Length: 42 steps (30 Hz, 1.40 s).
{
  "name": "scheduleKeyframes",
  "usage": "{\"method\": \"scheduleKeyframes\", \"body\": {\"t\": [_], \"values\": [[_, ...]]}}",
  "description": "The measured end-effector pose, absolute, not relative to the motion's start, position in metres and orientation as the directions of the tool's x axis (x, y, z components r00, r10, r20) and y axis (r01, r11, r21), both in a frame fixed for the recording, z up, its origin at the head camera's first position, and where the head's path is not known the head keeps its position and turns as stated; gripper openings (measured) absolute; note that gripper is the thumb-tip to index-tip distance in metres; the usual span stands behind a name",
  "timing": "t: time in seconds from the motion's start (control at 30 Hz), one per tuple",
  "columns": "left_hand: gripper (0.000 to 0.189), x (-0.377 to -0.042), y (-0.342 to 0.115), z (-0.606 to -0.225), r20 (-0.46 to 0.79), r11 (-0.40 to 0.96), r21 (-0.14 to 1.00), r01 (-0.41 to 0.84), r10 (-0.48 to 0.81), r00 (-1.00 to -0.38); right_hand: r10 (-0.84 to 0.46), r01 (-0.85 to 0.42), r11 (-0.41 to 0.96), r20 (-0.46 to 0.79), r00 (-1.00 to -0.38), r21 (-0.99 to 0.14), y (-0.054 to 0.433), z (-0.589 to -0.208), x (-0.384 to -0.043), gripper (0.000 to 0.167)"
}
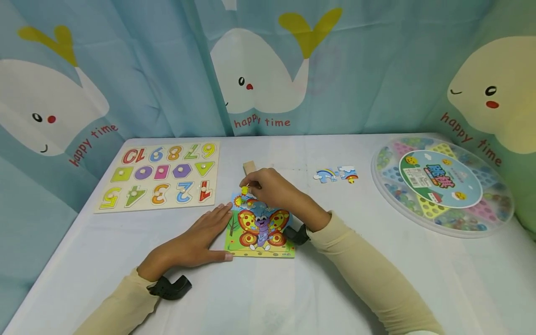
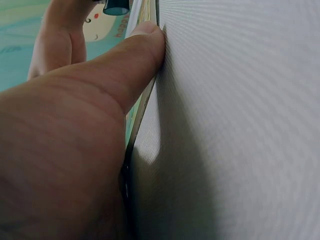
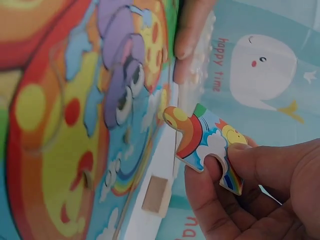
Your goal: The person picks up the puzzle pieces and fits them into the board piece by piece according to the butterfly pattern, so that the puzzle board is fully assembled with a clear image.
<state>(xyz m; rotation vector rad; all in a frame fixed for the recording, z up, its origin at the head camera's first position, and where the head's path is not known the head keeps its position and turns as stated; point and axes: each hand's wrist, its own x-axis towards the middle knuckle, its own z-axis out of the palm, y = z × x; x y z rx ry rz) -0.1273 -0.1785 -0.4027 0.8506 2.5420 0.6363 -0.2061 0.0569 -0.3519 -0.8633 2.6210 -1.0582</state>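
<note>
A butterfly jigsaw puzzle (image 1: 262, 228) lies flat on the white table, its picture facing up. My left hand (image 1: 197, 239) rests along its left side with fingers extended; in the left wrist view the thumb (image 2: 135, 55) touches the board's edge. Over the puzzle's upper left part, my right hand (image 1: 270, 186) pinches a jigsaw piece (image 3: 207, 140) between thumb and fingers. Seen from the right wrist, that piece is tilted, clear of the board, and printed with a cloud, a rainbow bit and a yellow figure. Part of the puzzle's top is hidden by the right hand.
Two loose jigsaw pieces (image 1: 326, 175) lie right of the puzzle. A small wooden block (image 1: 249, 167) sits behind the right hand. At the back left is a number-and-shape peg board (image 1: 161, 184); a round Chinese checkers box (image 1: 439, 184) stands right. A whale-print curtain (image 1: 360, 83) hangs behind.
</note>
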Motion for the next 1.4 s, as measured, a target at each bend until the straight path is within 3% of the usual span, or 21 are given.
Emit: {"method": "scheduleKeyframes", "body": {"t": [0.3, 0.9, 1.13, 1.4], "values": [[0.102, -0.127, -0.179, -0.403, -0.189, 0.7, 0.534, 0.474, 0.645, -0.741, -0.618, -0.447, 0.542, 0.023, -0.786, -0.712, 0.048, -0.354, -0.201, 0.021], [0.101, -0.125, -0.18, -0.404, -0.176, 0.697, 0.534, 0.479, 0.646, -0.743, -0.635, -0.488, 0.578, 0.015, -0.772, -0.654, 0.038, -0.358, -0.191, 0.019], [0.101, -0.125, -0.18, -0.405, -0.168, 0.696, 0.525, 0.491, 0.649, -0.742, -0.617, -0.499, 0.666, -0.034, -0.786, -0.554, 0.034, -0.359, -0.189, 0.033], [0.101, -0.126, -0.179, -0.405, -0.157, 0.686, 0.523, 0.505, 0.66, -0.734, -0.585, -0.468, 0.713, -0.076, -0.807, -0.522, 0.034, -0.364, -0.193, 0.04]]}}
